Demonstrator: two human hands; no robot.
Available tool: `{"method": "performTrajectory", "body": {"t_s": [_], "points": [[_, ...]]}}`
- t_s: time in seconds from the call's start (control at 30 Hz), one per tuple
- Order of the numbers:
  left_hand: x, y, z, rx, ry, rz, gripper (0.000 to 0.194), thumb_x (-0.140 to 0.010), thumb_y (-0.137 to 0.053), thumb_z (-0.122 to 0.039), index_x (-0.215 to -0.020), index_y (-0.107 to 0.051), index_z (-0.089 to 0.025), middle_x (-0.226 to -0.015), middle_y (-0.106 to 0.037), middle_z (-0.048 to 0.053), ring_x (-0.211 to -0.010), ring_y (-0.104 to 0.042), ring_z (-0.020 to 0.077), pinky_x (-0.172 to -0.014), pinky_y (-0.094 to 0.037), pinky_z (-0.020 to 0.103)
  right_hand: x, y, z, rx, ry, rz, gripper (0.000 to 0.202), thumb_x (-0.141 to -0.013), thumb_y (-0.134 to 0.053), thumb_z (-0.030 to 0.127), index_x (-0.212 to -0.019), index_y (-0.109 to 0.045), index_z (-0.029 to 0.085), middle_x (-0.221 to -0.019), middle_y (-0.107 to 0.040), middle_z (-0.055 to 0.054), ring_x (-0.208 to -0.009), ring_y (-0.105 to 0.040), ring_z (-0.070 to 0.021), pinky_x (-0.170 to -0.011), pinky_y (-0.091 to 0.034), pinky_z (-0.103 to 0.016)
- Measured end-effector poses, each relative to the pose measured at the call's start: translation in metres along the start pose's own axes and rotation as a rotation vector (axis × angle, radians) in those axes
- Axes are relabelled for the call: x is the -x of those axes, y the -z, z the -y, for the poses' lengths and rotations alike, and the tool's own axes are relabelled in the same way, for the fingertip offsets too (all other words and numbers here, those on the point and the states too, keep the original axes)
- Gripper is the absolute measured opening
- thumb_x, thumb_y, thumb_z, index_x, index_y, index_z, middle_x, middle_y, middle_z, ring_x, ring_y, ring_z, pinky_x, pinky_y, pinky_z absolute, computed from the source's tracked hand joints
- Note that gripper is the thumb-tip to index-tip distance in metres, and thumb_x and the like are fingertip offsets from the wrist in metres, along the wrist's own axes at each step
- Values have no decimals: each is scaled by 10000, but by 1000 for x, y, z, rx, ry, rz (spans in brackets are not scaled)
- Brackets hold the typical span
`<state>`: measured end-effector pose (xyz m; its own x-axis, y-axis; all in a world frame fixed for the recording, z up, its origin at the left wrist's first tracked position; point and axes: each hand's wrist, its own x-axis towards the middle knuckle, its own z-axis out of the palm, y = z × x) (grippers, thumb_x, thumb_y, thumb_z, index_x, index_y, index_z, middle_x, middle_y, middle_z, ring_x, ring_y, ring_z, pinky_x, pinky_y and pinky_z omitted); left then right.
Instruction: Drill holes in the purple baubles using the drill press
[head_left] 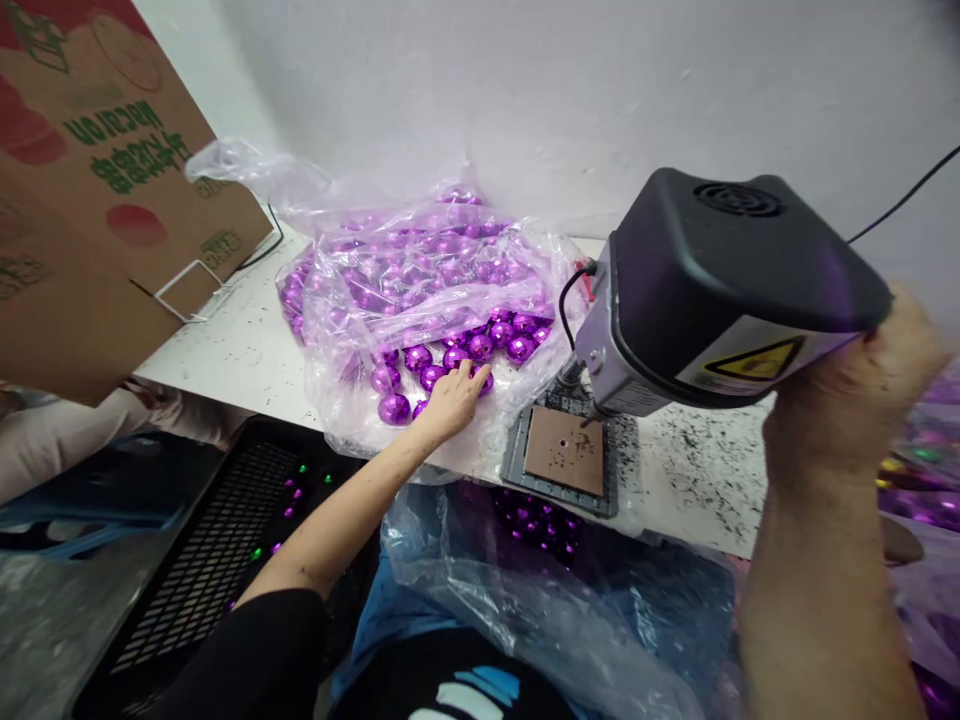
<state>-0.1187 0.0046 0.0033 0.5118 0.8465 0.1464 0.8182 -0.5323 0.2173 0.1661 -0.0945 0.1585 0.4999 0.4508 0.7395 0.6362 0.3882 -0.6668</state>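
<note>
My left hand [452,402] is among shiny purple mirror-ball ornaments [417,358] at the mouth of a clear plastic bag [330,370]. Its fingers are bent and closed on one purple ball [486,381], which they partly cover. My right hand [896,365] is raised at the far side of a black press machine [720,270] with a yellow warning label. That hand looks curled, but the machine's housing hides its fingers and whatever they grip. Under the machine's head, a brown square pad [551,450] with a small hole lies on the dark base plate [514,470].
A large cardboard box [97,250] stands at the left of the white table [225,355]. Black specks litter the tabletop by the machine. Below are a black crate [202,540] and a clear plastic bag [525,600] at my lap. More purple ornaments [926,505] lie at right.
</note>
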Motion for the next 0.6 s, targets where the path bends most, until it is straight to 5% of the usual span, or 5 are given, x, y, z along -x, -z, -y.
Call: {"method": "performTrajectory", "body": {"t_s": [0.13, 0.23, 0.33, 0.43, 0.6], "points": [[-10, 8, 2, 144, 33, -8, 417, -769, -678, -139, -1173, -576, -169, -1163, -585, 120, -1007, -610, 254, -826, -495, 344, 1, 1, 0, 13, -49, 3, 524, -841, -596, 594, -705, -481, 100, -647, -394, -1, -643, -393, -11, -598, -306, -183], [-3, 28, -7, 661, 159, -82, 440, -813, -704, -333, -1206, -562, -194, -1057, -615, 82, -870, -613, 205, -725, -497, 310, 2, 2, 0, 19, -74, 9, 587, -824, -561, 669, -735, -492, 93, -658, -391, 4, -643, -374, -4, -595, -288, -176], [14, 37, -26, 1295, 231, 147, 460, -870, -619, -510, -1220, -585, -213, -932, -626, 48, -661, -562, 124, -562, -440, 242, 3, 2, 0, 32, -57, 10, 629, -819, -520, 712, -726, -468, 92, -666, -385, 5, -655, -381, -3, -609, -289, -177], [32, 25, -50, 1599, 303, 486, 481, -799, -698, -567, -1074, -637, -176, -835, -622, 35, -608, -569, 95, -518, -422, 206, 3, 1, 2, 52, -45, 26, 609, -842, -490, 693, -723, -428, 99, -685, -393, 3, -683, -419, -7, -643, -321, -181], [37, -3, -72, 1611, 332, 463, 579, -718, -806, -519, -1134, -580, -186, -984, -680, 61, -765, -695, 160, -611, -539, 247, 4, 3, 4, 35, -66, 48, 649, -804, -472, 746, -747, -426, 101, -681, -386, 10, -665, -408, -2, -631, -322, -176]]}}
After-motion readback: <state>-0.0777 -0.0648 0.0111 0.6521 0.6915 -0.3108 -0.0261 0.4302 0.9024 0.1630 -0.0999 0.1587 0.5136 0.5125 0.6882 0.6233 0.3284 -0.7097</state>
